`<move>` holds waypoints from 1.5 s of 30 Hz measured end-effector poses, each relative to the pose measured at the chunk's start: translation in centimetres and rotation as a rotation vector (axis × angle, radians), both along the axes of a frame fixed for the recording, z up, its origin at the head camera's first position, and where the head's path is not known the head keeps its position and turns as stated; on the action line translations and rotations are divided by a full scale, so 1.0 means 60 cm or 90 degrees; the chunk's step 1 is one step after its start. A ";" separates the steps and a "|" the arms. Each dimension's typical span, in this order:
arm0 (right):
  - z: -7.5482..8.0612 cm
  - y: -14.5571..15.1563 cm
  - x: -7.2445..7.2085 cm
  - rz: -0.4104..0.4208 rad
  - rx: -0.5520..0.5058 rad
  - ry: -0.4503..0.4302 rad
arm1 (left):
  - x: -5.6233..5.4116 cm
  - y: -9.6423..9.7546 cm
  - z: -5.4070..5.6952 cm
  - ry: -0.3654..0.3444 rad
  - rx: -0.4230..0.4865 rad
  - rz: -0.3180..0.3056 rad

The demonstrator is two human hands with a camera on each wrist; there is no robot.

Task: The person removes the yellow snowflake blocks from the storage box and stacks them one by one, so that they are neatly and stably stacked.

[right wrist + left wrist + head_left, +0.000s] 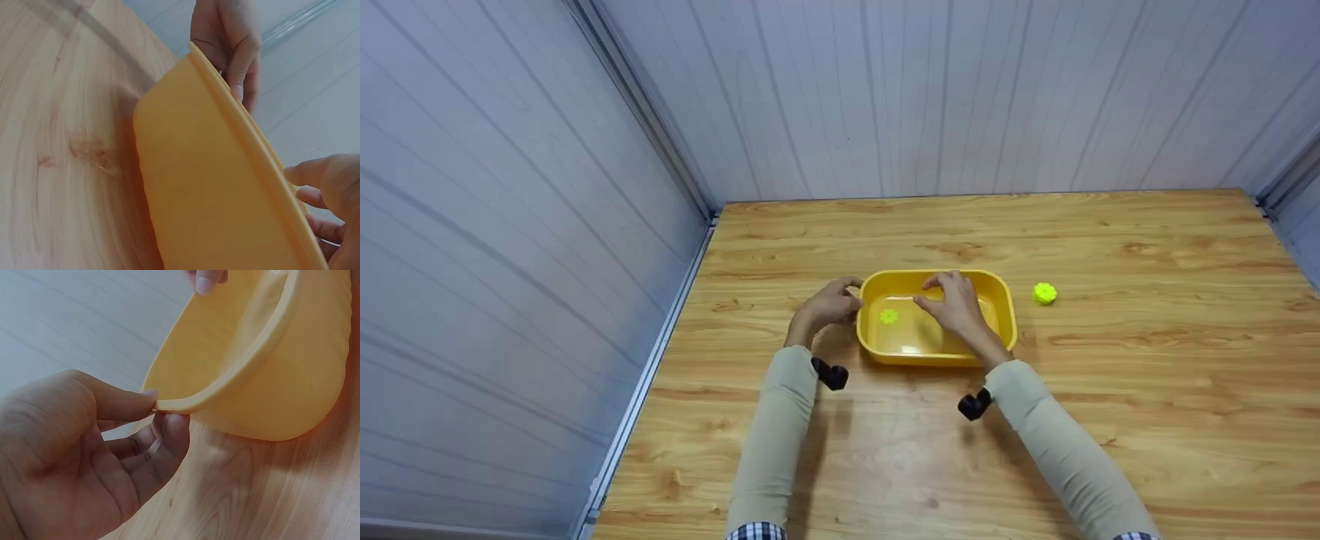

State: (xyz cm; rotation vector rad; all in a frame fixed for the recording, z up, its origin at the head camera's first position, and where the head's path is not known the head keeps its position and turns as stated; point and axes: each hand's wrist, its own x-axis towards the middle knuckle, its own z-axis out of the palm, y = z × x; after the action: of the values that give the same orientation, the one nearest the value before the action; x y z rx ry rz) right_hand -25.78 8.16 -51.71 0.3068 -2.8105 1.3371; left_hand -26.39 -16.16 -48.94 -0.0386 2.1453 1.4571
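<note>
A yellow rectangular plastic tray [937, 358] with rounded corners stands on the wooden table. At its left end my left hand [828, 306] pinches the rim between thumb and fingers; the left wrist view shows this grip [84, 444] closely. My right hand [956, 304] is above the inside of the tray, thumb and fingers apart, with nothing seen between them. Inside the tray, towards the left, lies a flat lime-yellow flower-shaped piece [889, 316]. In the right wrist view the tray's side wall [197, 163] hides the inside, and my right hand [332, 191] shows only partly.
To the right of the tray, a thicker lime-yellow flower-shaped piece [1044, 293], perhaps a stack, sits on the wooden table [1147, 360]. Pale panel walls [960, 97] border the table at the back and sides.
</note>
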 end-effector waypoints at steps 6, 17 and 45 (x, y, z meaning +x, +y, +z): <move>-0.009 -0.012 0.002 0.019 0.025 -0.027 | 0.001 0.001 -0.001 0.000 -0.002 0.002; -0.016 -0.030 0.003 0.039 0.050 -0.090 | 0.000 0.003 0.001 -0.009 -0.014 0.015; -0.023 -0.086 0.003 0.099 0.258 -0.032 | 0.001 0.004 -0.002 0.007 -0.016 0.008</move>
State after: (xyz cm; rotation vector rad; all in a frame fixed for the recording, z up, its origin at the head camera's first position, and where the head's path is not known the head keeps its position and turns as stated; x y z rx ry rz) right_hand -25.62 3.01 -53.07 0.5127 -3.1409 0.7870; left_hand -26.32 -15.95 -49.07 -0.0523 2.1756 1.4414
